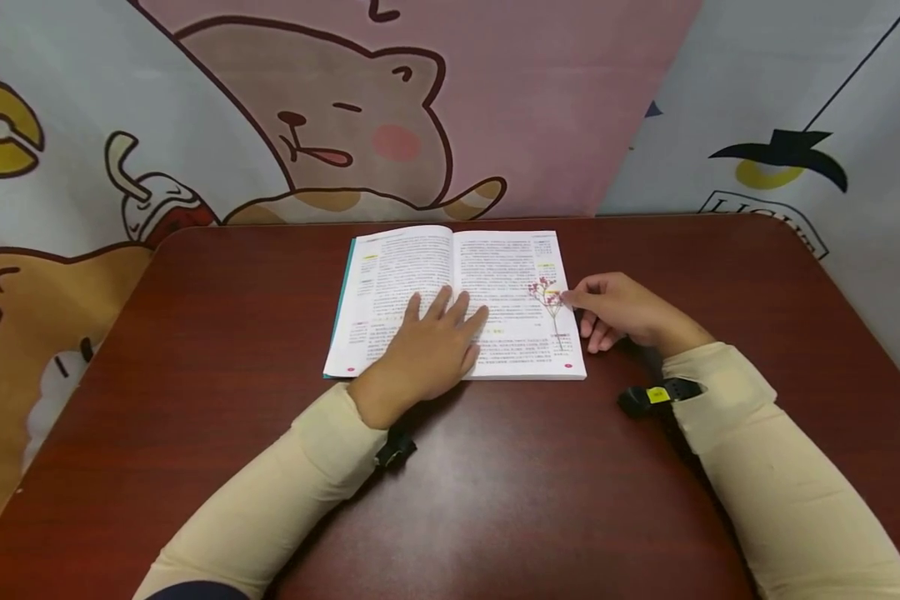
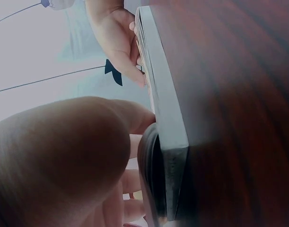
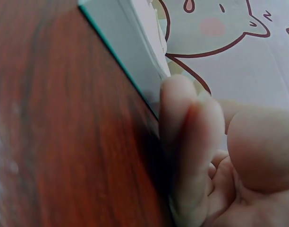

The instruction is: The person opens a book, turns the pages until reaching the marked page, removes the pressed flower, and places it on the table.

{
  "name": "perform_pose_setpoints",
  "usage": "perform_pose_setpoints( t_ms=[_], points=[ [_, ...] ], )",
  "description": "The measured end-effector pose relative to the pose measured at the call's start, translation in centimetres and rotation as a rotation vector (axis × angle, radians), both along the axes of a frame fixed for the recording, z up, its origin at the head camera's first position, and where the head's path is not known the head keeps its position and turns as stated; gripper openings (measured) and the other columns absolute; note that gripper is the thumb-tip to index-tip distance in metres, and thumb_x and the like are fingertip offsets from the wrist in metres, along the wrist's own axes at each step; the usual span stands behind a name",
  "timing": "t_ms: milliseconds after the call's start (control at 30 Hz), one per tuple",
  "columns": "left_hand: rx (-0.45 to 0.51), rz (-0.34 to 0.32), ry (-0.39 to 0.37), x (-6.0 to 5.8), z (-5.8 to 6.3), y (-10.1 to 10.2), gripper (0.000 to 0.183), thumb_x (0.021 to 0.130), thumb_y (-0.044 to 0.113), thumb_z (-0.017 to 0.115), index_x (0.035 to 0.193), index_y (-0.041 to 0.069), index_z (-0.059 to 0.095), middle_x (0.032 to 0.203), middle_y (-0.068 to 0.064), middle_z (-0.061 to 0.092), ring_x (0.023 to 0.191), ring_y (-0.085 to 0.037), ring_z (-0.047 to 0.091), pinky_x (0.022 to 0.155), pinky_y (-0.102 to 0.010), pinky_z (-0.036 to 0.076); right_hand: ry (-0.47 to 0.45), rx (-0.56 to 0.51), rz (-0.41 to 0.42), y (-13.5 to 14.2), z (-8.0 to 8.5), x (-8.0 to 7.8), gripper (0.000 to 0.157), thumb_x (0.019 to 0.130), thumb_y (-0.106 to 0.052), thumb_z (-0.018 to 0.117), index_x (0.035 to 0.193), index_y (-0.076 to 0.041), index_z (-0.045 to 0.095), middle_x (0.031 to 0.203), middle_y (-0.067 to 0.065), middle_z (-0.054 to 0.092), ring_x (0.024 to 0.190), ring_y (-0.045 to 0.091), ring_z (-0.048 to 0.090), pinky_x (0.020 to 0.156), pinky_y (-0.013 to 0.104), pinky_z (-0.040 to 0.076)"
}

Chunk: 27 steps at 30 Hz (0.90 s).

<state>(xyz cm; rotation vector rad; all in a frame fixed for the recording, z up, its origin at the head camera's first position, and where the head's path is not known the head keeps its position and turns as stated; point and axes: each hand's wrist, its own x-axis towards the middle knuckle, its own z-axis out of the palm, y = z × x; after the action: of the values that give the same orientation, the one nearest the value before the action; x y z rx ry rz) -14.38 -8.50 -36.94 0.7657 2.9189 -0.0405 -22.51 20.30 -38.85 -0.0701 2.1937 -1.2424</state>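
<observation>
An open book [image 1: 501, 275] with printed pages lies on the table. My left hand [image 1: 427, 346] rests across its lower middle, fingers spread over the pages; in the left wrist view that hand [image 2: 64, 156] looms close beside the book's lower edge [image 2: 170, 104]. On the right page lies a thin sprig of small pink flowers [image 1: 546, 293]. The thumb and forefinger tips of my right hand [image 1: 618, 312] come together at the sprig's right side, pinching it, while the other fingers curl beside the page edge. The right wrist view shows the curled fingers [image 3: 191, 118] next to the book [image 3: 121, 42].
The dark red-brown table [image 1: 532, 500] extends around the book on all sides. Behind it hangs a cloth [image 1: 540, 108] with cartoon animals. A black wrist device [image 1: 656, 396] sits at the right sleeve, and another strap [image 1: 396, 450] at the left one.
</observation>
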Motion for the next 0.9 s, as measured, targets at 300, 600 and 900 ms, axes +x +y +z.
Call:
perform_pose_setpoints(
  t_ms=[300,600,900],
  points=[
    [0.005,0.007,-0.019,0.1,0.03,0.11,0.054,0.106,0.037,0.039,0.158,0.021,0.032,0.164,-0.01,0.029,0.154,-0.031,0.022,0.119,-0.064,0.021,0.011,-0.007,0.0,0.0,0.05,0.22,0.04,0.101,-0.038,0.058,0.113,0.0,0.055,0.063,0.004,0.059,0.044,0.014,0.062,0.045,0.031,0.054],
    [0.008,0.0,-0.007,0.11,-0.02,-0.02,0.054,0.106,0.037,0.039,0.158,0.02,0.033,0.164,-0.011,0.029,0.154,-0.031,0.023,0.119,-0.064,0.021,0.018,-0.022,0.003,0.04,0.08,0.33,0.039,0.102,-0.036,0.058,0.112,0.001,0.054,0.063,0.004,0.058,0.044,0.014,0.061,0.045,0.031,0.054],
    [0.02,-0.006,-0.007,0.17,0.02,-0.07,0.054,0.106,0.036,0.04,0.157,0.02,0.034,0.164,-0.011,0.03,0.154,-0.031,0.023,0.119,-0.064,0.021,0.024,-0.018,0.001,0.22,-0.02,0.49,0.039,0.101,-0.035,0.059,0.113,0.002,0.056,0.063,0.005,0.059,0.045,0.014,0.062,0.047,0.032,0.055]
  ],
)
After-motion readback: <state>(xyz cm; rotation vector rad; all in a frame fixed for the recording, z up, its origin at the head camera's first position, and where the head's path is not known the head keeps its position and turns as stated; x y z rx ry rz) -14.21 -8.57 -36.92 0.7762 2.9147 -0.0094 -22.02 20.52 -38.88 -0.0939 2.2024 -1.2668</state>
